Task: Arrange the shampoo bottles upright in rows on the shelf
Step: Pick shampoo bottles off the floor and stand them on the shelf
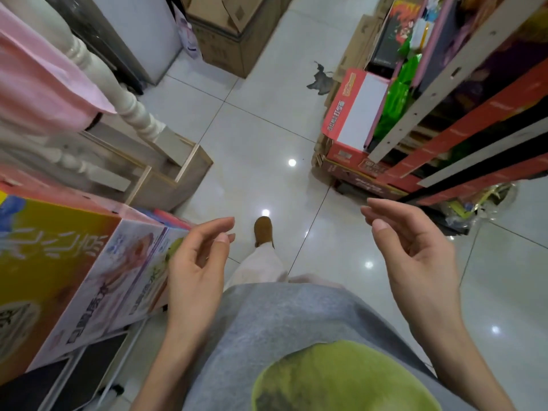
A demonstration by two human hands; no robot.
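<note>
No shampoo bottle shows in the head view. My left hand (pixel 197 262) hangs in front of my body, palm turned inward, fingers loosely curled and holding nothing. My right hand (pixel 415 250) is held out at the same height, also loosely curled and empty. Both hands hover over a glossy tiled floor (pixel 267 129). A shelf unit (pixel 462 114) with red and white edge strips stands at the right, beyond my right hand.
Printed cartons (pixel 74 277) are stacked at my left, next to my left hand. Red boxes (pixel 353 120) and green packs sit at the shelf's foot. Brown cardboard boxes (pixel 234 34) stand at the far end of the aisle. My shoe (pixel 263 229) is on the floor between them.
</note>
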